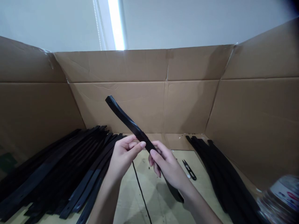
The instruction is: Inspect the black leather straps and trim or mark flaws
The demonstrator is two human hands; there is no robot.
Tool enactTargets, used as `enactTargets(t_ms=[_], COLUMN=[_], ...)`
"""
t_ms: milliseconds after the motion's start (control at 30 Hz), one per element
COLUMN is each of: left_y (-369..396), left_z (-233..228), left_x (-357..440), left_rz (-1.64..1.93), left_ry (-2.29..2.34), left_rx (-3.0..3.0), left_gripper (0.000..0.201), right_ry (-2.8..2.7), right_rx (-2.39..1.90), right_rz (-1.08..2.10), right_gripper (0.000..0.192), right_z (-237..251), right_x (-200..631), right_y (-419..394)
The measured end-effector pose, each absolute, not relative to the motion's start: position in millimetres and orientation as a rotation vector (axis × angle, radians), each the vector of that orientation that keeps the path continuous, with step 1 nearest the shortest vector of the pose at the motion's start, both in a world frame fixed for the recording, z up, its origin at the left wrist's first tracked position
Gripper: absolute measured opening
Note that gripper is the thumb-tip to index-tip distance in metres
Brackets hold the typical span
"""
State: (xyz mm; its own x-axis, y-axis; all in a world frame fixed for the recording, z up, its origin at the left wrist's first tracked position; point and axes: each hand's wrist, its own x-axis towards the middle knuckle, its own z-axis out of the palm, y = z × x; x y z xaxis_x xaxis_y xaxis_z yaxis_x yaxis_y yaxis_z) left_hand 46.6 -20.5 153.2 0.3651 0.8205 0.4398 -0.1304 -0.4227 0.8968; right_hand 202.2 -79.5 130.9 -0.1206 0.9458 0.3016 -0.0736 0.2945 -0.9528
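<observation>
Flanking both hands (144, 158) gripping a black strap (126, 119): strap piles (58, 174) left, more straps (224, 174) and snips (189, 169) right

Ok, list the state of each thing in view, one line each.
Strap: held up, tilted, pinched by both hands.
Left hand: gripping the strap.
Right hand: gripping the strap.
Left pile: straps lying flat, stacked.
Right pile: straps lying flat.
Snips: lying untouched.
Cord: loose on the surface.
Bottle: blurred; cannot tell.

Black strap stacks (58, 174) and (224, 174) flanked a bare bench (154, 189) lane, crossed by a thread snipper (189, 170) and perhaps a cord (140, 186); cardboard walls (144, 93) enclosed it.
</observation>
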Motion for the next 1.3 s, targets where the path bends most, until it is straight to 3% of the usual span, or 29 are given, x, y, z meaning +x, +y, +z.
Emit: enactTargets(t_ms=[133, 667, 1300], left_y=[-21.9, -22.4, -24.5], left_z=[155.6, 148.1, 153.7], left_x=[46.2, 51.1, 47.4], left_rz=[1.162, 1.228, 1.063], left_ry=[0.653, 0.716, 0.436], left_rx=[1.686, 1.620, 1.474], left_gripper=[0.028, 0.025, 0.037], right_ry=[-1.401, -1.414, -1.171], right_rx=[-0.953, -0.998, -0.536], right_rz=[0.900, 0.822, 1.649], right_gripper=[0.024, 0.024, 0.046], right_z=[129.4, 125.7, 124.2], right_x=[200.2, 199.1, 203.6], right_y=[-79.8, -77.2, -75.6])
